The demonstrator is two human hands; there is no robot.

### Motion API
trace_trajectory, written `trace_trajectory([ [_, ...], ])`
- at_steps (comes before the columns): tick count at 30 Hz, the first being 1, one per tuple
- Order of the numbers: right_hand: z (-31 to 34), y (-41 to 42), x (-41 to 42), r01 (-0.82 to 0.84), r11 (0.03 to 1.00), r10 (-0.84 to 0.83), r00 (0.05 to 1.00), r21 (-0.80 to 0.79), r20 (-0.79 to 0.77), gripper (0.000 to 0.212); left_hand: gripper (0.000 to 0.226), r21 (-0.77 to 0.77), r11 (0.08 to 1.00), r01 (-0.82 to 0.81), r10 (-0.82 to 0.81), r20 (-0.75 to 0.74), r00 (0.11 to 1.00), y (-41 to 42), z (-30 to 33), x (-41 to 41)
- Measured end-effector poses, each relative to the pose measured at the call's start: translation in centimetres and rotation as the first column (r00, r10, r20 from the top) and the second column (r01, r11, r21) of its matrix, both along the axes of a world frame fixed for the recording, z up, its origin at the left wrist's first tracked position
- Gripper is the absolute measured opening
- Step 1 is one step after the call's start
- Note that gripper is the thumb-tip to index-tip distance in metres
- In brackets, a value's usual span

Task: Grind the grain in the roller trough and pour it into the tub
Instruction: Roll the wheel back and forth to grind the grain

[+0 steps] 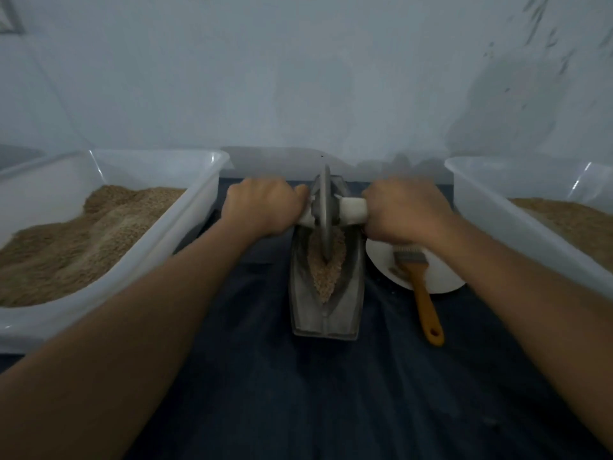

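Dark blue cloth point(331, 393) is spread below a pale wall. Two tubs point(185, 207) point(497, 207) of meal are set at either side. Between them the trough point(326, 313) is placed, with grain point(326, 273) inside. Its wheel's point(323, 207) axle is gripped tightly by the left hand point(262, 204) and right hand point(401, 207). A brush point(421, 293) is laid across a plate point(441, 277).

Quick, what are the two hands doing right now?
Left hand: gripping the roller's left handle.
Right hand: gripping the roller's right handle.
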State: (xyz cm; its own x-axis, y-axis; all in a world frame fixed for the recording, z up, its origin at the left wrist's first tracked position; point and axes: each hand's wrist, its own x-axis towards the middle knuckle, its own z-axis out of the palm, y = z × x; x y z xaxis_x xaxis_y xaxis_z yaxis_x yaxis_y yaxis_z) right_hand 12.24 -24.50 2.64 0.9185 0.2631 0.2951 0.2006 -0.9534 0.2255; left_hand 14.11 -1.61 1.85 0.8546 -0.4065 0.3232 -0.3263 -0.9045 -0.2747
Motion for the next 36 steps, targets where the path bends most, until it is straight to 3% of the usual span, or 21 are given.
trace_trajectory([
  [3,2.0,0.2,3.9,0.030,0.996,-0.004,0.961,0.089,-0.278,0.016,0.027,-0.069,0.995,-0.068,0.057,-0.139,0.989,-0.6,0.9,3.0],
  [6,2.2,0.1,4.2,0.033,0.993,0.002,0.956,0.111,-0.293,0.015,0.022,-0.039,0.997,-0.063,0.061,-0.068,0.996,-1.0,0.8,2.6],
  [9,0.6,0.0,1.2,0.027,0.998,-0.019,0.992,0.064,-0.124,0.014,0.018,0.020,1.000,-0.007,0.004,0.167,0.986,-0.6,-0.5,-0.5],
  [12,-1.9,0.5,-3.9,-0.004,1.000,0.003,0.964,0.004,0.266,0.022,0.027,0.019,0.996,0.082,-0.084,0.342,0.936,0.3,-1.9,-5.1],
  [14,-2.7,1.2,-7.1,0.000,1.000,-0.005,0.912,0.013,0.409,0.030,0.032,-0.061,0.986,0.158,-0.123,0.380,0.917,1.2,-2.3,-6.9],
  [17,-3.3,1.1,-8.4,0.012,1.000,-0.009,0.875,-0.002,0.483,0.030,0.029,-0.190,0.967,0.171,-0.096,0.351,0.931,1.8,-2.2,-7.6],
  [19,-3.2,0.8,-7.7,0.001,1.000,0.000,0.863,-0.002,0.505,0.029,0.027,-0.156,0.979,0.129,-0.069,0.342,0.937,1.6,-2.7,-7.2],
  [22,-2.3,0.5,-4.1,-0.004,1.000,0.011,0.935,-0.021,0.354,0.022,0.018,0.003,0.999,0.050,-0.048,0.309,0.950,0.7,-2.0,-4.9],
  [25,0.0,-0.1,1.1,0.049,0.997,-0.041,0.992,0.061,-0.121,0.017,0.029,0.000,0.995,-0.100,0.100,-0.029,0.995,-0.6,0.9,-0.1],
  [28,1.3,-0.1,4.6,0.092,0.990,-0.049,0.937,0.109,-0.347,0.019,0.029,-0.045,0.990,-0.132,0.116,-0.260,0.959,-1.4,2.6,3.3],
  [31,1.5,-0.1,4.8,0.118,0.984,-0.060,0.924,0.134,-0.377,0.019,0.023,-0.047,0.993,-0.106,0.089,-0.286,0.954,-1.8,2.6,4.0],
  [33,1.4,0.0,3.4,0.106,0.990,-0.071,0.943,0.092,-0.325,0.016,0.027,-0.048,0.996,-0.077,0.071,-0.131,0.989,-1.5,1.8,3.0],
  [35,0.9,0.3,0.8,0.084,0.992,-0.068,0.984,0.091,-0.165,0.016,0.029,-0.063,0.997,-0.054,0.058,0.052,0.997,-0.8,0.4,0.5],
  [36,0.2,0.5,-0.8,0.062,0.995,-0.061,0.998,0.075,-0.008,0.016,0.028,-0.060,0.998,-0.026,0.034,0.135,0.990,-0.4,-0.6,-0.9],
])
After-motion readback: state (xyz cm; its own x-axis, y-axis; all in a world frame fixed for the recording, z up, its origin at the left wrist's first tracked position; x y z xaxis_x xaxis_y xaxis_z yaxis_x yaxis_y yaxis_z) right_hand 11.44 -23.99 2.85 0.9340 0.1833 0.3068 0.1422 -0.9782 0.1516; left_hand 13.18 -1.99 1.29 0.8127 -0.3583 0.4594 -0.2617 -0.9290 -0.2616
